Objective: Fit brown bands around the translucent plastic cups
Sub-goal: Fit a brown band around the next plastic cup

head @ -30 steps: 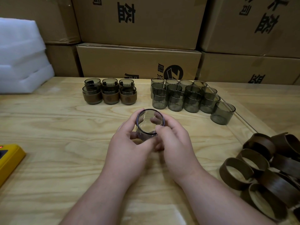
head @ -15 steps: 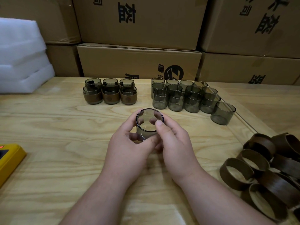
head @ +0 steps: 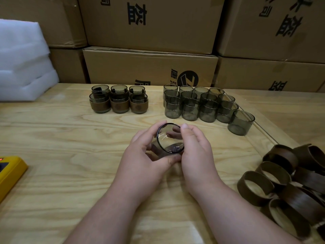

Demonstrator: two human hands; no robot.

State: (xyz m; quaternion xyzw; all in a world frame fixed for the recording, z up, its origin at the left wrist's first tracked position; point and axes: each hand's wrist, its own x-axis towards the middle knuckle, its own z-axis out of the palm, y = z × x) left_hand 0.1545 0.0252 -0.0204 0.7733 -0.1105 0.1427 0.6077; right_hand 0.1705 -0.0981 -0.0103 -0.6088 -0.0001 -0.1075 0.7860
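Fingers [head: 173,160] of the left hand [head: 140,166] and the right hand [head: 197,155] were wrapped around one translucent cup [head: 168,141], grasping it together just above the bench [head: 70,155]. Compared with a second before, the cup had been tipped so that its dark rim faced the camera more fully, and the right thumb had climbed to the rim's upper edge. No band was on this cup yet, so the turn was probably an inspection or a repositioning before a band was fetched. To the right, loose brown bands [head: 281,182] lay heaped near the bench edge, well apart from the hands. A yellow device [head: 10,173] sat at the left edge. Farther back, bare cups [head: 200,106] stood empty in rows, with six banded cups [head: 119,101] grouped to their left. Behind stood white foam [head: 22,64] and cardboard boxes [head: 149,66].
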